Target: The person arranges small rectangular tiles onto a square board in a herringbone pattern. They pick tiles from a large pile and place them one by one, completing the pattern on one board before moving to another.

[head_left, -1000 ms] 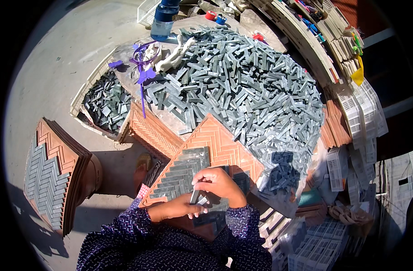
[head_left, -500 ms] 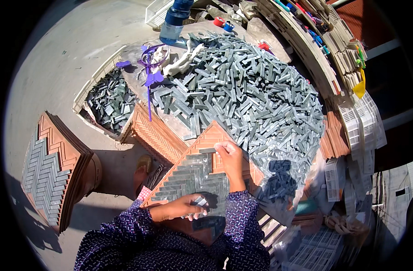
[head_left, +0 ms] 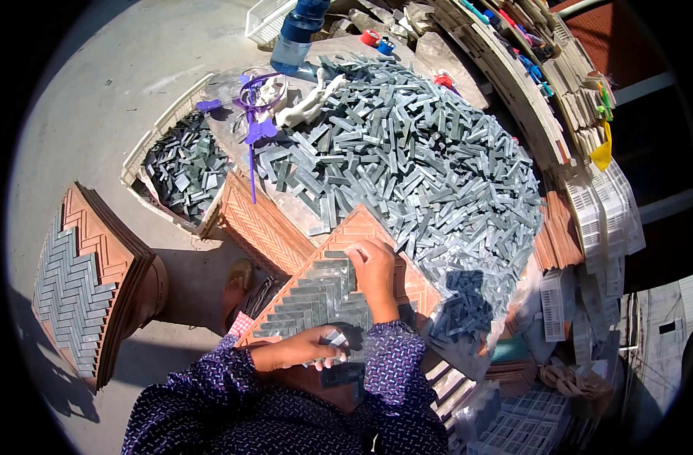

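Observation:
A terracotta-coloured herringbone mould (head_left: 361, 221) lies before me, much of it filled with dark grey stone strips (head_left: 308, 297). My right hand (head_left: 375, 277) is over its upper part, fingers drawn together at the right end of a short dark strip (head_left: 335, 255). The fingertips touch this strip; the hand covers the grooves beneath it. Near the mould's lower edge, my left hand (head_left: 305, 349) is closed around several small grey strips that stick out by the thumb. Bare orange grooves show at the mould's top corner and right side.
Beyond the mould spreads a large heap of loose grey strips (head_left: 422, 159). A cream crate (head_left: 168, 121) of darker pieces stands left of it, near a purple butterfly wand (head_left: 253, 163) and a blue bottle (head_left: 293, 38). Stacked moulds (head_left: 123, 250) are at far left, white crates (head_left: 604, 205) at right.
My right hand has moved slightly left and down with the strip, which now lies in the row at the top of the filled area. My left hand has stayed nearly still.

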`<state>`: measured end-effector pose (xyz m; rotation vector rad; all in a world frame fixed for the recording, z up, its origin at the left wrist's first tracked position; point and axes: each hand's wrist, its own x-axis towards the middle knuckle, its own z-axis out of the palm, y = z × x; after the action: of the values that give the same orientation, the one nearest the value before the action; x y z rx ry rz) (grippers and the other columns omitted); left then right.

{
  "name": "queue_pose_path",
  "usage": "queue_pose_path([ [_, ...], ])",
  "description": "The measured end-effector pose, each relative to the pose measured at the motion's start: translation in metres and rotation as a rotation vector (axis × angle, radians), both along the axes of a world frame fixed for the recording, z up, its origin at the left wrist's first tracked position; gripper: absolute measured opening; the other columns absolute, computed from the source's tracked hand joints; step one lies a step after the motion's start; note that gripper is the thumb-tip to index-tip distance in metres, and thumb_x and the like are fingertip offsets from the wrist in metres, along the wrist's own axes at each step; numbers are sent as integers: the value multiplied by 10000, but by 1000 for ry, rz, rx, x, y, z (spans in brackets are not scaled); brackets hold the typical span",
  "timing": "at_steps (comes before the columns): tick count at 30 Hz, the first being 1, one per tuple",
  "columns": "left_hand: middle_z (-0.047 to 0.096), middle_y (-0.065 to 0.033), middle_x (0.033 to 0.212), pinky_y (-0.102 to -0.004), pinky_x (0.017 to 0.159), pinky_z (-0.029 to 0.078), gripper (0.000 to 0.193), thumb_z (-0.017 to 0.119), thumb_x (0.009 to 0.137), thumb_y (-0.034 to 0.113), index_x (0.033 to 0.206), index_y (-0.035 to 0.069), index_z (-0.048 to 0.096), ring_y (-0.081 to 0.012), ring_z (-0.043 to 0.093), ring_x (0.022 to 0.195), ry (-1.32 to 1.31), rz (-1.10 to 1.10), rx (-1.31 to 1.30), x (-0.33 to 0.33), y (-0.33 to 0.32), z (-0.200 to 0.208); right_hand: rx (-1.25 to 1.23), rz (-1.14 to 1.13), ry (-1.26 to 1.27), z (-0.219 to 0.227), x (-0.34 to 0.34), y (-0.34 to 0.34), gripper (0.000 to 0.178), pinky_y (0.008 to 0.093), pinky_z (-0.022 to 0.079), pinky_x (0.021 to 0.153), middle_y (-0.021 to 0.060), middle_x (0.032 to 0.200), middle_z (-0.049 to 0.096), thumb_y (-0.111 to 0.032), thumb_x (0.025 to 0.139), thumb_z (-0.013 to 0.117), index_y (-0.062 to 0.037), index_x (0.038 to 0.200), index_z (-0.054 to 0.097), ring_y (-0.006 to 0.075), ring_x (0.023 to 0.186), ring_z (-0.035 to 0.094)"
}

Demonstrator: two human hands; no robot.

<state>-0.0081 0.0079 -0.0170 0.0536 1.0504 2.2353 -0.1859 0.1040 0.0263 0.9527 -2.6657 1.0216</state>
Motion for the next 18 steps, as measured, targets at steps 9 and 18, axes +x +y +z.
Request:
queue_pose_path([
  [9, 617, -42, 985, -207, 581, 456, 273, 568, 901, 115, 1152, 46, 484, -82, 545, 728, -42, 121, 28, 4, -3, 17, -87, 26, -147, 28, 25, -2, 159, 312, 475, 598, 119, 788, 610, -66, 778, 681, -10, 918, 631, 228, 657, 603],
  [18, 542, -157, 1094, -341, 834, 465, 388, 595, 880, 131, 1229, 33, 454, -269, 554, 993, 644, 423, -379, 0, 11, 48, -1193, -154, -1425, -8, 162, 68, 857, 394, 393, 973, 126, 1238, 502, -730, 834, 345, -13, 1300, 404, 233, 1137, 492],
])
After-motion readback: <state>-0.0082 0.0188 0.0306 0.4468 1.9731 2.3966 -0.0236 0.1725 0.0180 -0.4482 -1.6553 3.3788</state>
